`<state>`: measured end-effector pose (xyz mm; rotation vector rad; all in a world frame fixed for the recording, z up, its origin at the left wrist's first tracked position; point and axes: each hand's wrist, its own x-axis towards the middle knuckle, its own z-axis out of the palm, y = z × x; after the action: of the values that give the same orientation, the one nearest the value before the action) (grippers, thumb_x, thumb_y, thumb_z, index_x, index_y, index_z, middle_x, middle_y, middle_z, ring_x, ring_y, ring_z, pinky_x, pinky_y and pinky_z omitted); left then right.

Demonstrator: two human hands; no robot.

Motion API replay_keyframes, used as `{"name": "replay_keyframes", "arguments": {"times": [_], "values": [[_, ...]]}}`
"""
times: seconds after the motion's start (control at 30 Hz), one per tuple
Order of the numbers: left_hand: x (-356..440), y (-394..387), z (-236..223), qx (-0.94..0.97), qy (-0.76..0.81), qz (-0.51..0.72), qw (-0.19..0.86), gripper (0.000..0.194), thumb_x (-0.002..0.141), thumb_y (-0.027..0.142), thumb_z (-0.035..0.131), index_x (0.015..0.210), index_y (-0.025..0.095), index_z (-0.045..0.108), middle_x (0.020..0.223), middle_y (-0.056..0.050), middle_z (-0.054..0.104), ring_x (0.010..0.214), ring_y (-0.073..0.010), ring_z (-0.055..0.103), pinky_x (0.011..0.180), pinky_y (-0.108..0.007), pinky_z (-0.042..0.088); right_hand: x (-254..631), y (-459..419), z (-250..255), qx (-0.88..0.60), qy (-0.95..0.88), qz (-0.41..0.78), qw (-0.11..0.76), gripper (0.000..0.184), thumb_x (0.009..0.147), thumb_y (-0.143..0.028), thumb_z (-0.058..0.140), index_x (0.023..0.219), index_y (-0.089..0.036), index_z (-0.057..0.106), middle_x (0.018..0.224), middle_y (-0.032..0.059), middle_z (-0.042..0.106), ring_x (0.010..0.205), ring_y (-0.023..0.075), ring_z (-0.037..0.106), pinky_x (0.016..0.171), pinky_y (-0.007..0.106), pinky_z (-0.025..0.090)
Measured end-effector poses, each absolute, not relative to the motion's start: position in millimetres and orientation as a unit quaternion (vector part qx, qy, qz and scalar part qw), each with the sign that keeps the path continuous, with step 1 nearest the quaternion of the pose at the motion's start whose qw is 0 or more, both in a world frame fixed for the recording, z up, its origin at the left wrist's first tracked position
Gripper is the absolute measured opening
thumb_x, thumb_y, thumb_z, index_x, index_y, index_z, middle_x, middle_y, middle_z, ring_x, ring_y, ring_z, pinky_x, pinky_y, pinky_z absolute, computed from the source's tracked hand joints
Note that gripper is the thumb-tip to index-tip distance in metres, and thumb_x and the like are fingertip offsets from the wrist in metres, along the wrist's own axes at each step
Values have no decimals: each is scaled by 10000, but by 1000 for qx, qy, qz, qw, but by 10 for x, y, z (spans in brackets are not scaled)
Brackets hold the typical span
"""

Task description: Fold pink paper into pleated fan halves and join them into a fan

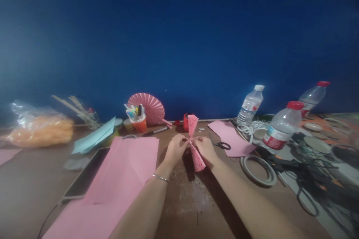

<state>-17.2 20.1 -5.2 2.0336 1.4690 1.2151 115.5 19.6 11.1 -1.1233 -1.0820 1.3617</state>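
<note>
A pleated pink paper fan (198, 160) with dark dots is pinched at its narrow middle, its two folded ends flaring up and down. From the left, my left hand (177, 148) grips that middle with closed fingers. My right hand (205, 149) closes on the same spot from the right. The fingertips almost meet there, and the exact grip is partly hidden. Just behind the upper end stands a small red container (186, 122). Black-handled scissors (223, 145) lie to the right of my right hand.
Pink paper sheets (123, 168) and a phone (86, 175) lie at left. A finished round pink fan (148, 106) leans behind an orange pen cup (139, 124). At right are a pink sheet (231, 138), a tape roll (258, 170), water bottles (282, 129) and tangled cables (311, 171).
</note>
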Motion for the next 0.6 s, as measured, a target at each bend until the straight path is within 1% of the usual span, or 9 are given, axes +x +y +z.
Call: {"name": "replay_keyframes", "arguments": {"times": [0.23,0.37,0.53,0.6], "values": [[-168,189,-54,709,534,420,188,144,770,293,467,748,169,535,760,-11,567,704,-137,505,635,-242,368,1140,282,-51,-461,-456,562,513,156,605,-261,567,650,-118,608,485,2,566,463,130,516,450,224,392],[-183,209,-72,685,550,430,209,127,760,266,461,743,163,535,717,-3,564,649,-129,500,607,-240,371,1140,312,-122,-461,-467,552,514,197,607,-286,573,682,-112,625,522,10,588,492,132,523,479,227,401],[-214,266,-98,639,576,449,239,83,726,202,478,741,156,545,697,-8,579,619,-127,514,614,-245,387,1161,330,-149,-471,-481,525,521,225,607,-339,577,630,-118,616,507,2,581,471,125,499,465,228,373],[-208,275,-93,626,587,454,240,81,720,190,479,745,152,547,714,-20,589,650,-138,528,636,-254,393,1170,337,-149,-482,-485,506,526,228,601,-343,582,611,-117,616,513,2,584,479,121,492,467,223,357]]}}
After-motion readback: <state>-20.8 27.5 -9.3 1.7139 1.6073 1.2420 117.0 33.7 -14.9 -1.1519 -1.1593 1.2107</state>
